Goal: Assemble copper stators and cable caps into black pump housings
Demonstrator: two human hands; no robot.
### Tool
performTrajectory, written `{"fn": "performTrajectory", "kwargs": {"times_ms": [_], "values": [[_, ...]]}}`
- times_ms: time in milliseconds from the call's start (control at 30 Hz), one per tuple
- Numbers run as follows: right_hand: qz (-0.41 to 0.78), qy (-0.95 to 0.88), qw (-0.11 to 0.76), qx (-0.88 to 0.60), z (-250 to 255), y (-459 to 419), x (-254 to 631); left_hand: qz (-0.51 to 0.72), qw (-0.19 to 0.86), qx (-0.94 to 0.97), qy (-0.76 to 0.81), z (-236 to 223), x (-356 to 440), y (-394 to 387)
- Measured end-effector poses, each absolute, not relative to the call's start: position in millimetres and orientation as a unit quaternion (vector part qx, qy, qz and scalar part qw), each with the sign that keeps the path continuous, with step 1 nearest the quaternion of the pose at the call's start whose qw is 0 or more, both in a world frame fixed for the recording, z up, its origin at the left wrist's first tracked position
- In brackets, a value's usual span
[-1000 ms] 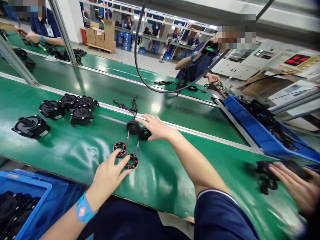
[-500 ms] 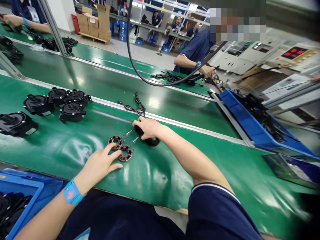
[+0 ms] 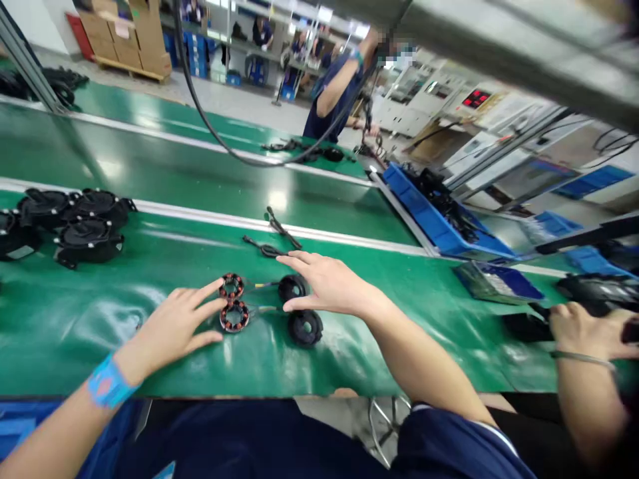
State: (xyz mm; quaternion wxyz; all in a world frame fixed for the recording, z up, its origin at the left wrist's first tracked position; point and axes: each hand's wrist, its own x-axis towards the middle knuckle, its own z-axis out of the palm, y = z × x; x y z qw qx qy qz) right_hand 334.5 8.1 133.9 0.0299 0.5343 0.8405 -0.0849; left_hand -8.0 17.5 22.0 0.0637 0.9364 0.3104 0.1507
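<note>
Two ring-shaped copper-wound motor stators lie on the green bench top, the far stator (image 3: 231, 286) just beyond the near stator (image 3: 234, 317). Thin coloured wires run right from them toward two round black housings, a far housing (image 3: 289, 289) and a near housing (image 3: 305, 328). With fingers spread, my left hand (image 3: 174, 326) has its fingertips at the left edges of the stators; whether they touch cannot be made out. My right hand (image 3: 329, 283) is open above the far housing, partly covering it. Coiled black cable (image 3: 269, 250) lies beyond my right fingertips.
Several black pump-like units (image 3: 90, 236) stand at the left. A metal rail (image 3: 200, 218) crosses behind the work. At right are a blue bin of black parts (image 3: 449, 213), a smaller tray (image 3: 499, 283) and a co-worker's hand (image 3: 584, 329). Another person (image 3: 334, 93) stands across the bench.
My right hand has opened from its grip on a black housing, and both housings now sit in line with the stators. The view has swung right, bringing the neighbouring co-worker's hand into sight.
</note>
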Motion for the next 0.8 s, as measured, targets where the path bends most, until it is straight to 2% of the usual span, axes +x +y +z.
{"fn": "performTrajectory", "kwargs": {"times_ms": [167,267,333,400,467,633,800], "values": [[0.0,0.788,-0.401,0.468,204,78,316,0.285,-0.069,0.82,0.491,-39,-36,-30],[-0.086,0.716,-0.539,0.435,254,157,276,0.279,-0.119,0.806,0.508,-76,-44,-37],[-0.217,0.672,-0.574,0.414,288,209,241,0.264,-0.131,0.812,0.503,-87,-46,-37],[-0.347,0.622,-0.573,0.405,317,249,204,0.253,-0.132,0.817,0.501,-92,-45,-35],[-0.429,0.569,-0.59,0.379,339,270,170,0.243,-0.126,0.816,0.508,-96,-43,-33],[-0.41,0.486,-0.711,0.299,339,249,125,0.226,-0.131,0.812,0.522,-107,-40,-27],[-0.423,0.54,-0.693,0.222,331,221,145,0.248,-0.163,0.836,0.462,-101,-42,-21]]}}
